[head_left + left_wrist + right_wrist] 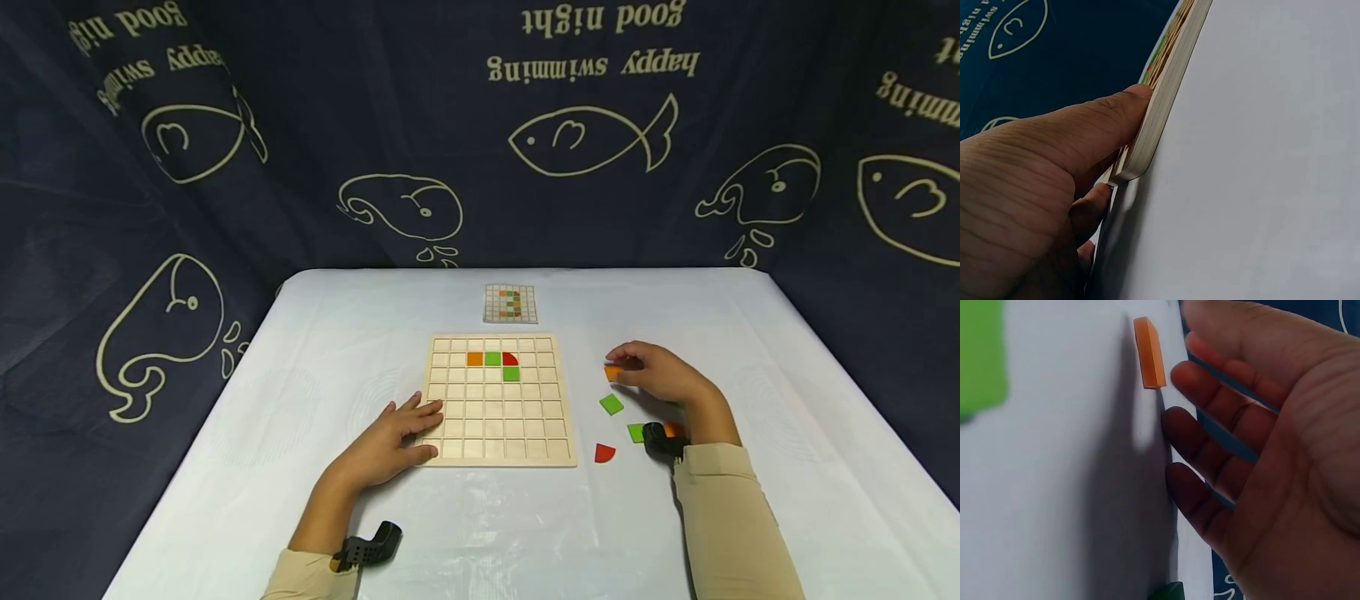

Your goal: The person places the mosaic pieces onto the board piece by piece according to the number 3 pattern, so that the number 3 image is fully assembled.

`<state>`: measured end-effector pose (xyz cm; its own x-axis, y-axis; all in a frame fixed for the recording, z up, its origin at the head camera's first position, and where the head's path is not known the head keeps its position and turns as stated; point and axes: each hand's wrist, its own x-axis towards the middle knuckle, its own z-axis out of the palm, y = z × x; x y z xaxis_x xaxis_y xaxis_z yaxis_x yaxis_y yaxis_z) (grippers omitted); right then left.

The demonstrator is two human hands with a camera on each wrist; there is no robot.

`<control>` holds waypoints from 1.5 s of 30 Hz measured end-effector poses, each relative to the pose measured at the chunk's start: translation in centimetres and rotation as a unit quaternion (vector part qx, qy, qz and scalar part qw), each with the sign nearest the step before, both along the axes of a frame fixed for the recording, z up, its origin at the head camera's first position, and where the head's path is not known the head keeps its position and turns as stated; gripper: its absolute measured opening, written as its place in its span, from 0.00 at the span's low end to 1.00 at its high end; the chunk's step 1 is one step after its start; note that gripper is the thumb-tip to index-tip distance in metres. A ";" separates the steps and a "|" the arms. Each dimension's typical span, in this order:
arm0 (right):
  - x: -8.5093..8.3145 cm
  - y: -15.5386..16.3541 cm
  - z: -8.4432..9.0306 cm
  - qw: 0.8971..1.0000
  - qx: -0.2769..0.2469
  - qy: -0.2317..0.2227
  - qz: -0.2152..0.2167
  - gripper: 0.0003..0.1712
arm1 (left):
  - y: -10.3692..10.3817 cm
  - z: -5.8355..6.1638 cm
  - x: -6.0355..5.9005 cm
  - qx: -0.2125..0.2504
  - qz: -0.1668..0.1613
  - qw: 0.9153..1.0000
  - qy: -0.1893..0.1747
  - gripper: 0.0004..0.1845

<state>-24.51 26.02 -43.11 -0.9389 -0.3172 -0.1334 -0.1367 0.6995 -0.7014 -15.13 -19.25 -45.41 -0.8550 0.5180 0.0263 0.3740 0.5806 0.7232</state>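
Observation:
My left hand [392, 440] rests at the left edge of a wooden grid board [495, 458], its fingers spread over the border. In the left wrist view the thumb [1113, 115] lies on the board's rim [1163, 103] near a corner. On the grid sit an orange square tile [475, 359], a green square [492, 358], a red quarter-round tile [510, 359] and another green square [511, 374]. My right hand [660, 372] hovers with bent fingers at a loose orange tile [1150, 353]. A gap shows between that tile and the fingertips in the right wrist view.
A small pattern card [511, 304] lies behind the board. Right of the board are a green tile [611, 404], a red quarter-round [604, 452], another green tile [636, 432] and an orange tile [674, 429] partly behind the wrist camera. A dark printed curtain [450, 125] hangs behind the white table.

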 end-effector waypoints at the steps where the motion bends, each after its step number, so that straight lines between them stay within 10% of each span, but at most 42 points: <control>1: 0.0 0.0 0.0 1.000 0.003 0.000 0.000 0.18 | 0.0 0.0 0.0 0.001 0.000 1.000 0.000 0.31; 45: -0.3 -0.3 -0.9 0.999 0.040 0.007 0.008 0.19 | 0.2 0.1 0.1 -0.005 0.003 1.000 0.009 0.30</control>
<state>-24.80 25.70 -44.05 -0.9356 -0.3217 -0.1454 -0.1587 0.7511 -0.6408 -15.04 -19.09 -45.35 -0.8572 0.5137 0.0370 0.3844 0.5902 0.7099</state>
